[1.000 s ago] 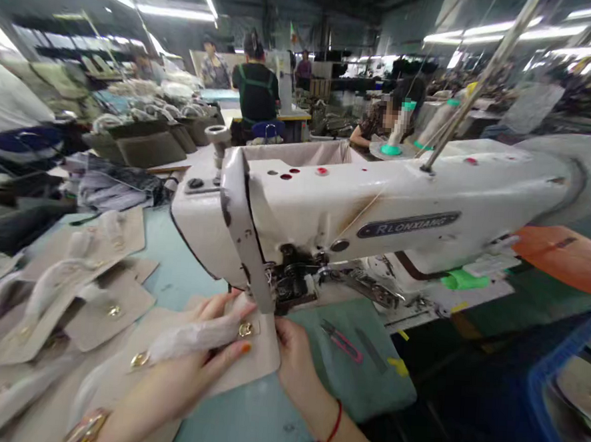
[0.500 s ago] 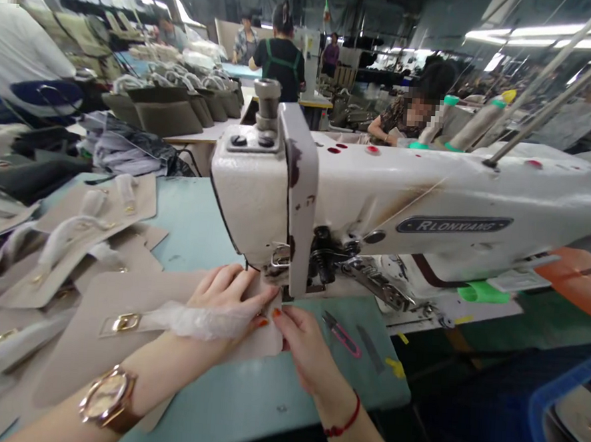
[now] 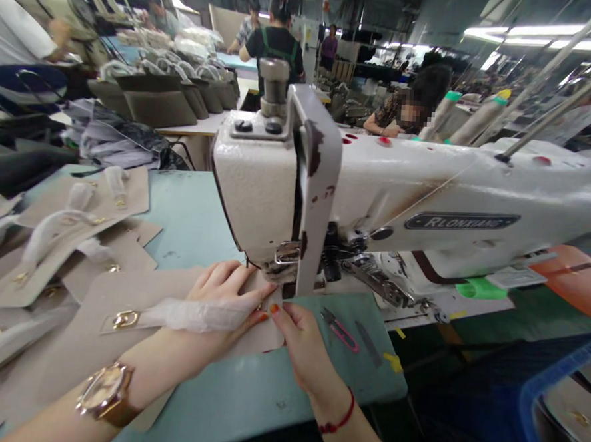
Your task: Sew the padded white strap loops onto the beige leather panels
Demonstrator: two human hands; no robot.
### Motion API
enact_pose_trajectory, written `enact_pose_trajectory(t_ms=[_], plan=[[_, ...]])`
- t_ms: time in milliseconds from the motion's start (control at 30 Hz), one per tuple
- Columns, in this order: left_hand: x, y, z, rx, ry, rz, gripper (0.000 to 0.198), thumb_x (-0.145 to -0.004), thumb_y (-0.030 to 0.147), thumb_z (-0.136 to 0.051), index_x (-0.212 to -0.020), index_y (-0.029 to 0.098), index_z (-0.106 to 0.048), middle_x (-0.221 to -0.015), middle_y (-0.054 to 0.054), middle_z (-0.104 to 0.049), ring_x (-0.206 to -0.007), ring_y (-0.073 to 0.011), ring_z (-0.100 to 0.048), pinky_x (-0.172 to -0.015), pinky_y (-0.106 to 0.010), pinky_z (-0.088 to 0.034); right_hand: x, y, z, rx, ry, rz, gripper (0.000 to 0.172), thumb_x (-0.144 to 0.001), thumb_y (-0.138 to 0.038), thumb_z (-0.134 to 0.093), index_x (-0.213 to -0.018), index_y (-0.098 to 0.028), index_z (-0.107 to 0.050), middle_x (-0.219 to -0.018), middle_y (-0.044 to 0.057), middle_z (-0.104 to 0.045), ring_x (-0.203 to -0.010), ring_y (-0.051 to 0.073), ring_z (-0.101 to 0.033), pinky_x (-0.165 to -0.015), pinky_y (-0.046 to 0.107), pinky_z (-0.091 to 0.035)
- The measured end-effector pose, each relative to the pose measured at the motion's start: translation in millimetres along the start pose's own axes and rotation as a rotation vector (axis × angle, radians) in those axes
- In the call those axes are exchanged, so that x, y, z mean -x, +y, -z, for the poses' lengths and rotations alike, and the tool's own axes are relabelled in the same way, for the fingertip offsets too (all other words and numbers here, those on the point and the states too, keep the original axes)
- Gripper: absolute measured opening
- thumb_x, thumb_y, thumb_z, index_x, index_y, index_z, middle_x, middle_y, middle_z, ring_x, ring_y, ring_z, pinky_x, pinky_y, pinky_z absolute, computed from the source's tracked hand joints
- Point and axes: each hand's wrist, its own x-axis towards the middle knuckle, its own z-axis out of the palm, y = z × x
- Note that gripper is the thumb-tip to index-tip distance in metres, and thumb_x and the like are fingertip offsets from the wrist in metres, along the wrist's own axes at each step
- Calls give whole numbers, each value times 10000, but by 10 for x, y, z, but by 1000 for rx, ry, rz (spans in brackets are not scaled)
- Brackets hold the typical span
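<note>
A beige bag panel (image 3: pixel 154 286) reaches under the head of a white sewing machine (image 3: pixel 257 185). My left hand (image 3: pixel 224 287) lies flat on the panel beside the needle area, fingers stretched out and thumb apart. Across the back of this hand runs a handle (image 3: pixel 189 314) wrapped in clear plastic, fixed to the panel by a gold buckle (image 3: pixel 126 319). With thumb and fingers, my right hand (image 3: pixel 301 338) pinches the panel's right edge near the presser foot. The needle tip is hidden behind the machine head and my fingers.
More beige panels with wrapped handles (image 3: pixel 82 228) lie heaped at the left of the green tabletop (image 3: pixel 191 201). Pink thread snips (image 3: pixel 341 330) and a grey blade (image 3: pixel 368 342) rest right of my right hand. A blue bin (image 3: pixel 529 402) stands lower right. Co-workers sit and stand beyond.
The view has shifted slightly, so the machine head appears a little higher and nearer. Both hands keep almost the same place on the panel; my right thumb has edged slightly inward.
</note>
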Motion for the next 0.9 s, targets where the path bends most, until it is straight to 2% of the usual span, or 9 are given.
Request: enact_pose_trajectory(t_ms=[100, 233, 333, 400, 533, 700, 900], plan=[[-7, -19, 17, 76, -20, 1, 293, -903, 343, -535, -1163, 286, -659, -1058, -101, -628, -1025, -308, -519, -851, -474, -500, -31, -1, 14, 56, 22, 35, 416, -859, -520, -583, -710, -133, -567, -633, -11, -452, -579, 87, -392, -515, 193, -324], [43, -52, -25, 162, 11, 18, 340, -915, 405, -505, -1176, 235, -640, -1137, -118, -608, -1108, -307, -515, -944, -498, -468, -54, -43, 28, 140, 42, 72, 420, -867, -505, -575, -689, -125, -574, -643, -4, -462, -598, 88, -394, -523, 190, -334], [127, -127, -86, 175, 38, 38, 403, -901, 431, -526, -1228, 213, -611, -1234, -142, -578, -1178, -323, -505, -987, -521, -443, -35, -82, 17, 155, 49, 71, 424, -862, -517, -572, -711, -122, -598, -640, 0, -478, -586, 94, -426, -503, 186, -374], [176, -206, -115, 179, 34, 2, 437, -897, 446, -536, -1265, 216, -591, -1258, -138, -581, -1203, -320, -504, -997, -509, -448, -1, -96, 1, 127, 39, 59, 434, -854, -541, -567, -743, -124, -612, -658, 8, -503, -583, 108, -468, -477, 194, -422], [194, -322, -108, 177, 12, -77, 430, -918, 459, -506, -1260, 218, -608, -1245, -112, -633, -1176, -299, -548, -957, -451, -496, 90, -89, -19, 112, 23, 96, 444, -854, -559, -561, -765, -128, -621, -701, 16, -533, -612, 128, -545, -467, 205, -489], [161, -287, -32, 134, -28, -46, 386, -912, 422, -521, -1235, 243, -633, -1228, -102, -663, -1121, -325, -592, -874, -466, -523, 172, -62, -28, 138, 24, 131, 458, -901, -551, -507, -805, -123, -637, -710, 40, -621, -636, 146, -649, -471, 174, -459], [178, -260, -33, 141, -32, -25, 391, -916, 435, -510, -1238, 246, -626, -1235, -99, -659, -1136, -321, -583, -886, -463, -513, 176, -52, -45, 144, 48, 144, 485, -907, -566, -489, -784, -121, -639, -671, 47, -640, -584, 135, -642, -461, 170, -440]])
